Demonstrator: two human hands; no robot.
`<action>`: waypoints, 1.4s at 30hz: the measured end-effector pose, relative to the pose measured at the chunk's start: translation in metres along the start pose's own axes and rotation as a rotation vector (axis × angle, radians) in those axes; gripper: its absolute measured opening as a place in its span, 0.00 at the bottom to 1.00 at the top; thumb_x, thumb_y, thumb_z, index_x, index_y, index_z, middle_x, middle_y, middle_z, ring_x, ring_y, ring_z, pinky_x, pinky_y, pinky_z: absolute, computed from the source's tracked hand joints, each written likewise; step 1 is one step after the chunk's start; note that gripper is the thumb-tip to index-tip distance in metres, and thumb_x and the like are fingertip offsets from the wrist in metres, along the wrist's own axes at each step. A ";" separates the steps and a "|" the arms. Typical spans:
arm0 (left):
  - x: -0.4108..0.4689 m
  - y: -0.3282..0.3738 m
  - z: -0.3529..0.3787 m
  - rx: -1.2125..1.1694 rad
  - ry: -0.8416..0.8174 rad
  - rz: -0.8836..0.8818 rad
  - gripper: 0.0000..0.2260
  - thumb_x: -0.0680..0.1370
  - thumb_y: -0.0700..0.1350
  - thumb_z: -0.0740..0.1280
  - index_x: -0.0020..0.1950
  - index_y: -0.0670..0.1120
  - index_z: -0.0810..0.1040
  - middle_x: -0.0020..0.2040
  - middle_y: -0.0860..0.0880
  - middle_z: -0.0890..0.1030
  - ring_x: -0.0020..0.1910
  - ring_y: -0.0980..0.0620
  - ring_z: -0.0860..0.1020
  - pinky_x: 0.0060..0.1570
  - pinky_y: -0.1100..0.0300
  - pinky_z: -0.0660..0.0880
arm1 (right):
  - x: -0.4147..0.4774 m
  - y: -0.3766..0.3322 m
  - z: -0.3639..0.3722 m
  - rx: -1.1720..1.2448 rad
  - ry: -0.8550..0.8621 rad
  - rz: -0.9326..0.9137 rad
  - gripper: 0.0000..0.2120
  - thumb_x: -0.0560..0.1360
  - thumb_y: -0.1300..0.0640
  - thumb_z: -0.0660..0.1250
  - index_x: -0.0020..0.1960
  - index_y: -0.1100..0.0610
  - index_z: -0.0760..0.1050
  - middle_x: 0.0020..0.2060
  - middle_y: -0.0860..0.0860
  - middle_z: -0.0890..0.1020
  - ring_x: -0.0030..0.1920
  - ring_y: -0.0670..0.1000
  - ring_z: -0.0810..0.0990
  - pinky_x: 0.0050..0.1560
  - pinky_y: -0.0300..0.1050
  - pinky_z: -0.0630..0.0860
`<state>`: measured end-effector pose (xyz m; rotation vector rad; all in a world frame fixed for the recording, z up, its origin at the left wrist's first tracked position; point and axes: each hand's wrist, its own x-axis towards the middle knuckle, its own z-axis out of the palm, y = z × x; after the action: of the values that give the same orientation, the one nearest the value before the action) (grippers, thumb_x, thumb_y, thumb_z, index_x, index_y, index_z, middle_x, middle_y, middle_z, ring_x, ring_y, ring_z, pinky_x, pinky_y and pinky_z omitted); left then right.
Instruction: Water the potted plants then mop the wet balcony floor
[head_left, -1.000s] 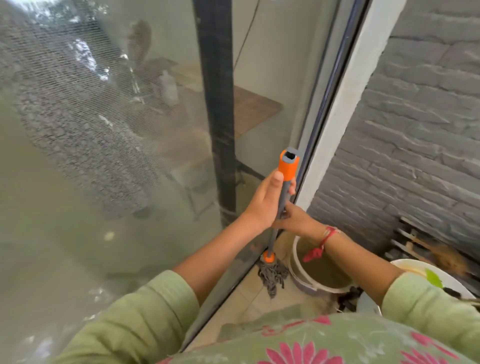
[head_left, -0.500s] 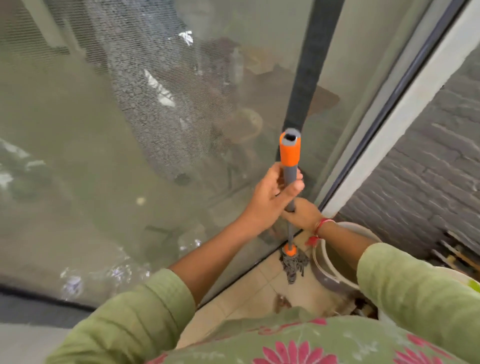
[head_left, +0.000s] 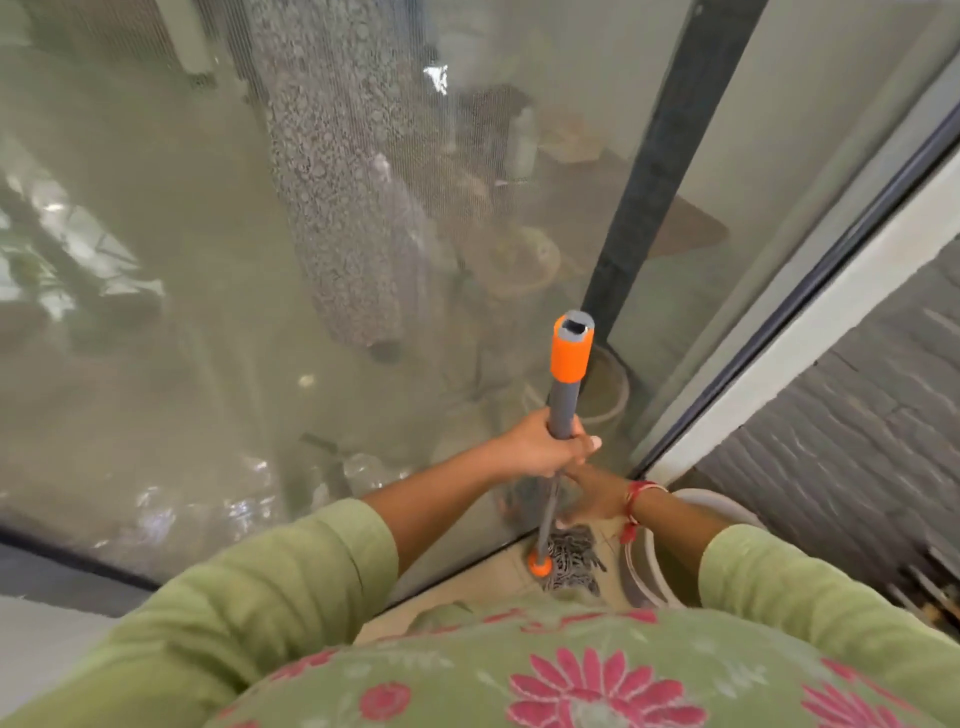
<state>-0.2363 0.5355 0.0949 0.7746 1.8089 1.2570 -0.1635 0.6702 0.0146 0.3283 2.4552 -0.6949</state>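
Orange-capped mop handle (head_left: 564, 410), left hand (head_left: 543, 451) gripping above right hand (head_left: 592, 493), had swung upright, string head (head_left: 570, 561) at floor (head_left: 462, 597) edge beside bucket (head_left: 643, 566): mopping seemingly begun.

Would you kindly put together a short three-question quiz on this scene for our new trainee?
1. True or false: the mop head lies outside the white bucket.
2. Which hand grips the mop handle higher up? A) left B) right
3. Fill in: the cap at the handle's top is ____.
Key: 1 true. 2 A: the left hand holds above the right hand. 3 orange.
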 end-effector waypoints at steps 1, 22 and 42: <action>0.003 0.004 -0.001 0.003 0.020 -0.006 0.13 0.78 0.45 0.67 0.34 0.47 0.70 0.31 0.50 0.73 0.29 0.56 0.70 0.26 0.71 0.67 | 0.003 0.009 0.003 -0.021 -0.015 0.018 0.38 0.69 0.53 0.75 0.73 0.58 0.61 0.68 0.55 0.68 0.69 0.56 0.68 0.68 0.47 0.65; -0.105 0.015 -0.062 -0.762 0.862 0.186 0.21 0.68 0.57 0.65 0.19 0.49 0.65 0.18 0.53 0.63 0.21 0.55 0.70 0.46 0.57 0.77 | 0.087 -0.032 0.066 0.123 -0.186 0.031 0.15 0.72 0.51 0.71 0.32 0.54 0.71 0.31 0.52 0.76 0.39 0.49 0.76 0.38 0.41 0.69; -0.548 -0.041 -0.001 -0.744 1.996 0.277 0.25 0.80 0.50 0.60 0.24 0.50 0.59 0.20 0.53 0.57 0.21 0.52 0.58 0.27 0.59 0.63 | -0.063 -0.329 0.334 -0.475 -0.591 -0.611 0.10 0.75 0.53 0.67 0.47 0.55 0.66 0.31 0.47 0.70 0.30 0.44 0.69 0.27 0.37 0.64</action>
<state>0.0385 0.0703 0.1973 -1.2364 1.9700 3.0988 -0.0841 0.2087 -0.0515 -0.7343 2.0310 -0.3378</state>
